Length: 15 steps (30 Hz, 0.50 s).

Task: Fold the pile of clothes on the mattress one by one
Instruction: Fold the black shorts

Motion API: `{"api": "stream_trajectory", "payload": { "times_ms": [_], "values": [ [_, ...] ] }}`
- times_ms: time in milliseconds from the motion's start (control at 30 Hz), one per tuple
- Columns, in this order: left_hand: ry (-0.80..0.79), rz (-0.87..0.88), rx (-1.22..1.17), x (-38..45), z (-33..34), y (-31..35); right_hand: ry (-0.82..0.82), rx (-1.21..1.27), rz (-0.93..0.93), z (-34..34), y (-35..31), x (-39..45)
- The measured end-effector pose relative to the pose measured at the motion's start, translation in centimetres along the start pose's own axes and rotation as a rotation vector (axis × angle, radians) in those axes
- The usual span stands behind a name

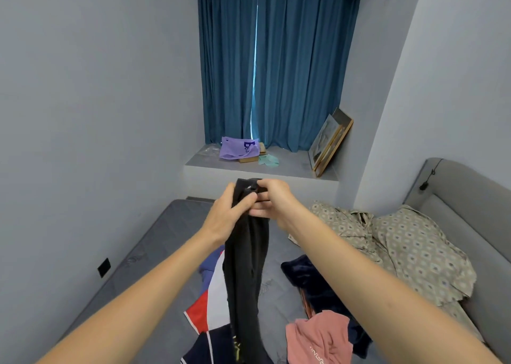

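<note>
Hanging down the frame's centre, a black garment [246, 275] is pinched at its top edge by the left hand [225, 214] and right hand [272, 200], close together, probably to find its corners. Below lie a pink top [318, 338] and striped shirt [210, 303] on the mattress [154, 242]; farther right, patterned cloth [409, 242].

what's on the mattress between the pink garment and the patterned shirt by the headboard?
Head view: a dark navy garment lies between the pink garment and patterned shirt, with bare grey mattress round it.
</note>
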<state>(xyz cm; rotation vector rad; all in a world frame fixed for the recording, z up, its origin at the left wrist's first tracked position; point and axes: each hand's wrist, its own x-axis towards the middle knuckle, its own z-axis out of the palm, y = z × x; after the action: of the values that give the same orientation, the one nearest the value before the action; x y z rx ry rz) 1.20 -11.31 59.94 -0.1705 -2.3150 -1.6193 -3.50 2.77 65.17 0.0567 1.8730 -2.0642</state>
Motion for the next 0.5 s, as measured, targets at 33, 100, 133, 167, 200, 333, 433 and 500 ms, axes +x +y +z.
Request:
{"api": "stream_trajectory", "payload": {
  "times_ms": [33, 100, 133, 167, 200, 333, 433, 500],
  "values": [
    [-0.007, 0.029, 0.023, -0.2, -0.4, 0.1, -0.04, 0.012, 0.021, -0.3, -0.3, -0.3],
    [0.001, 0.065, 0.08, -0.3, -1.2, 0.1, -0.131, -0.001, 0.015, -1.2, -0.5, -0.7],
    [0.005, 0.074, 0.092, -0.2, -1.5, 0.1, -0.175, -0.045, -0.007, -1.8, -0.6, -0.8],
    [0.005, 0.085, 0.093, -0.2, -1.8, 0.2, -0.2, -0.161, -0.054, -2.3, -0.5, -0.9],
    [0.008, 0.098, 0.083, -0.2, -1.9, 0.2, -0.205, -0.361, -0.145, -2.9, -0.5, -0.9],
    [0.028, 0.132, 0.009, -0.2, -3.0, 1.0, -0.177, -1.054, -0.469, -5.2, -0.1, -0.3],
    [-0.009, 0.151, -0.023, -0.4, -3.7, 1.9, -0.126, -1.166, -0.509, -6.4, 0.5, -0.2],
    [-0.032, 0.162, -0.029, -0.7, -4.0, 2.5, -0.149, -1.107, -0.495, -7.0, 0.5, -0.5]
  ]
}}
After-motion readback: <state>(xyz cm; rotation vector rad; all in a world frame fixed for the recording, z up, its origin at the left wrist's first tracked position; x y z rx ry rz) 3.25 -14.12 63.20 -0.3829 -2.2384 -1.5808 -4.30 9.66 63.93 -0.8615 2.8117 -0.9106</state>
